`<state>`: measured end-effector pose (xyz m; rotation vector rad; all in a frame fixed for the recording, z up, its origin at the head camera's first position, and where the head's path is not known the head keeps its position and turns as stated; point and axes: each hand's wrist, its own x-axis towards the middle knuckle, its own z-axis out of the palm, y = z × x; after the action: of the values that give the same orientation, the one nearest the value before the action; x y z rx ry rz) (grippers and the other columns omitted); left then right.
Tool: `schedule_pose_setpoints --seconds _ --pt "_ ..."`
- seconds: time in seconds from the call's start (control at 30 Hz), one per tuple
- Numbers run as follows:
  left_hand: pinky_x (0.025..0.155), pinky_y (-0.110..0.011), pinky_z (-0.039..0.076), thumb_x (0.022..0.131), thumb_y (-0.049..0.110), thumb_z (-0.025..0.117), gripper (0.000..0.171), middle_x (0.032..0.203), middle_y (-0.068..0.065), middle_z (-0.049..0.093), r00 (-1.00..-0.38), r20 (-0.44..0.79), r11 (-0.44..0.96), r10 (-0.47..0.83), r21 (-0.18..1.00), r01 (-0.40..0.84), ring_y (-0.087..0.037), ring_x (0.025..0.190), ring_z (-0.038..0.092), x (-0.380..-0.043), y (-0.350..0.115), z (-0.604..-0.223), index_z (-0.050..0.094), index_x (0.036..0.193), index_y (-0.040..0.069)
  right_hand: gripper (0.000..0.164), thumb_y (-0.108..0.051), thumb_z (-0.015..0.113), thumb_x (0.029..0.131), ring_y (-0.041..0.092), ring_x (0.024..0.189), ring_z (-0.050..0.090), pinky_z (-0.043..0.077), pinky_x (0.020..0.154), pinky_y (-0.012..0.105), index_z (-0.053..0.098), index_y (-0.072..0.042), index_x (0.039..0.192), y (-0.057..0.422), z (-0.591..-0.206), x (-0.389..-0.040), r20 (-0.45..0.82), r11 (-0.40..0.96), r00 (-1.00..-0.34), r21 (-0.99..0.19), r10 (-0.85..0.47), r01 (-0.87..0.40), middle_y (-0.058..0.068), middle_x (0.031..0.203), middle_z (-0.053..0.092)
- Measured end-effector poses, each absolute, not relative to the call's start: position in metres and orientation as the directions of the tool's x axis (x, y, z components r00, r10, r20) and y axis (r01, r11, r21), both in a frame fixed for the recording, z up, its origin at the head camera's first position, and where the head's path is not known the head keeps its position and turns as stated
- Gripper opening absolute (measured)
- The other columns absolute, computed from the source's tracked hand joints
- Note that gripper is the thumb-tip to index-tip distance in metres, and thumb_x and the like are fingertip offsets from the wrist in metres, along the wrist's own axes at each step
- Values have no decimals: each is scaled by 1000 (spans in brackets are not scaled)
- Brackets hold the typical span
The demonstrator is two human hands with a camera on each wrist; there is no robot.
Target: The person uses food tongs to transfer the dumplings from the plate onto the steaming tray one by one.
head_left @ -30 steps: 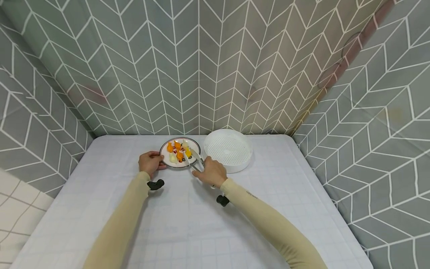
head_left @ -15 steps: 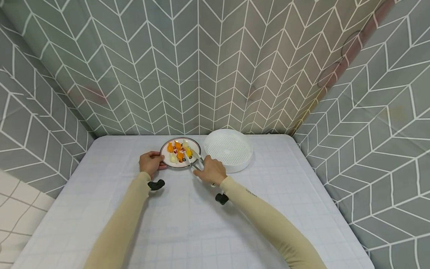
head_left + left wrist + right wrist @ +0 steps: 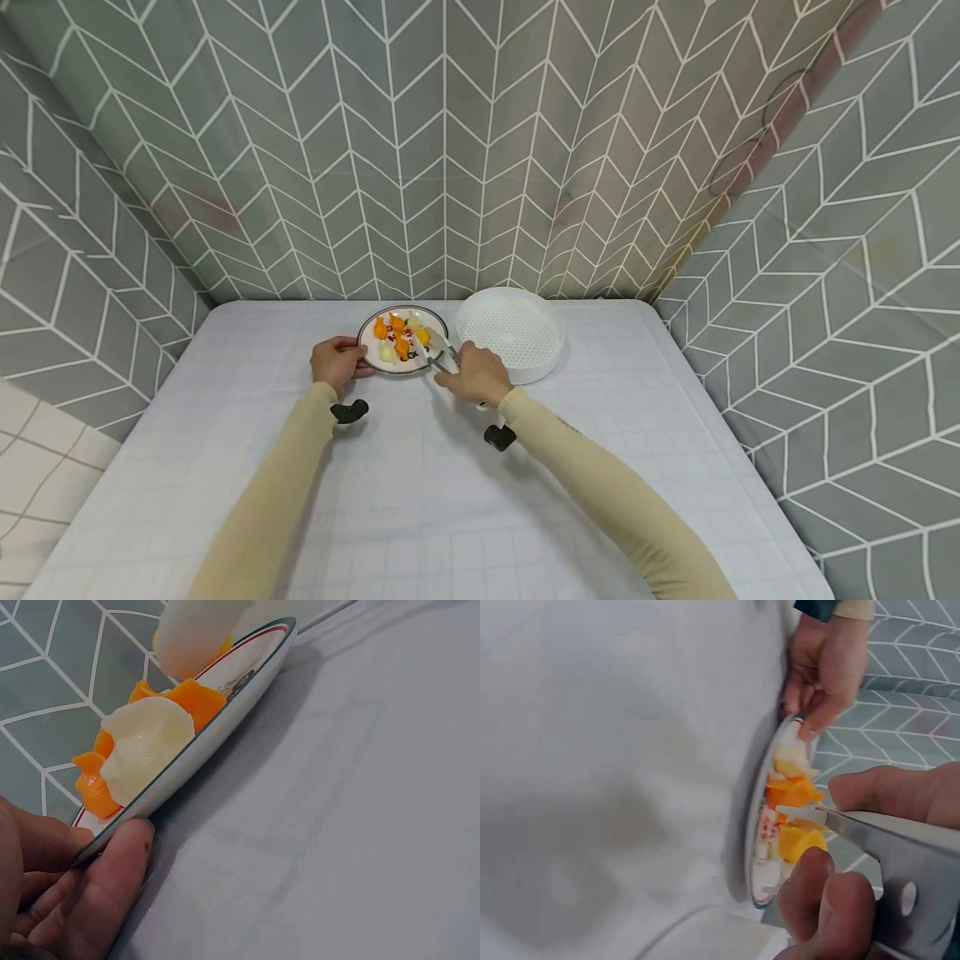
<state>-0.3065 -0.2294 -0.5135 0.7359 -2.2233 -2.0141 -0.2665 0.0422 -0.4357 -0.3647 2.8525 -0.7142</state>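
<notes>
My left hand (image 3: 337,363) pinches the near-left rim of a dark-edged white plate (image 3: 217,741), thumb above and fingers beneath. On the plate lie several dumpling-shaped pieces: orange pieces (image 3: 381,328), cream-white pieces (image 3: 150,742) and a yellow piece (image 3: 801,841). In my right hand (image 3: 476,374) is a pair of metal tongs (image 3: 922,881) with pale tips, reaching over the plate's right side. The yellow piece sits between the spread tongs' arms; whether both tips touch it I cannot tell. Part of it is hidden by the fingers in the right wrist view.
A round white steamer tray (image 3: 510,333) with a perforated base stands just right of the plate. The white-clothed table (image 3: 420,500) ends at a patterned curtain (image 3: 480,167) behind, with more of the same fabric on both sides.
My right hand with the tongs has shifted slightly right and away from me, and the yellow piece sits a touch farther right. The left hand and plate have stayed nearly still.
</notes>
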Motion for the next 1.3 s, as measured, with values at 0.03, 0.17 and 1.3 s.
schedule_pose_setpoints --seconds 0.03,0.17,1.3 --pt "67 -32 65 94 10 67 38 104 -13 60 -886 -270 43 -378 950 -308 -11 65 66 -307 -229 -514 57 129 2 47 -51 70 84 19 65 57 47 50 28 54 -9 95 44 -433 -266 -111 851 -954 -489 -278 -191 4 76 58" --pt "66 -30 65 95 11 66 36 104 -12 59 -882 -275 65 -383 944 -323 -11 65 66 -305 -230 -517 57 129 3 50 -50 70 84 21 70 57 48 53 29 56 -6 102 51 -423 -262 -116 833 -954 -525 -276 -176 5 82 59" --pt "65 -31 65 95 9 65 34 102 -14 61 -896 -215 71 -388 962 -262 -11 65 67 -303 -226 -515 58 127 0 57 -52 66 86 25 82 59 51 58 29 54 -3 111 145 -377 -295 -133 861 -976 -501 -174 -85 12 100 62"
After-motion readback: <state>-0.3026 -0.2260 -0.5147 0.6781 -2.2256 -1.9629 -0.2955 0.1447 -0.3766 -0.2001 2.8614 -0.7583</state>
